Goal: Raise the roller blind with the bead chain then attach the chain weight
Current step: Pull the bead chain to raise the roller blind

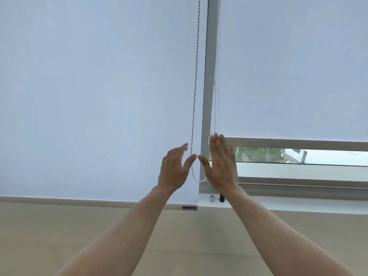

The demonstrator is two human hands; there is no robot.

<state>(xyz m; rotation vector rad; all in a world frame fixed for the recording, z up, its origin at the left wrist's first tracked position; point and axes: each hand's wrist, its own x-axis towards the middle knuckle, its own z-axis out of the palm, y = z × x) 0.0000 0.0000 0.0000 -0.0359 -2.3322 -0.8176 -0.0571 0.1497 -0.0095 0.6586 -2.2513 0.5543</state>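
A white roller blind (89, 96) covers the left window down to the sill level. Its white bead chain (196, 80) hangs along the blind's right edge and loops at the bottom between my hands. My left hand (175, 168) is raised just left of the chain, fingers apart, holding nothing. My right hand (221, 164) is flat and open just right of the chain, in front of the grey window post (208, 86); the loop's end passes behind it. A small silver cylinder (212, 198) and a black cylinder (221, 197) stand on the sill.
A second white blind (288, 66) on the right is partly raised, with a strip of window (298, 156) showing below it. The white sill (278, 205) runs to the right. A beige wall (59, 236) lies below the blinds.
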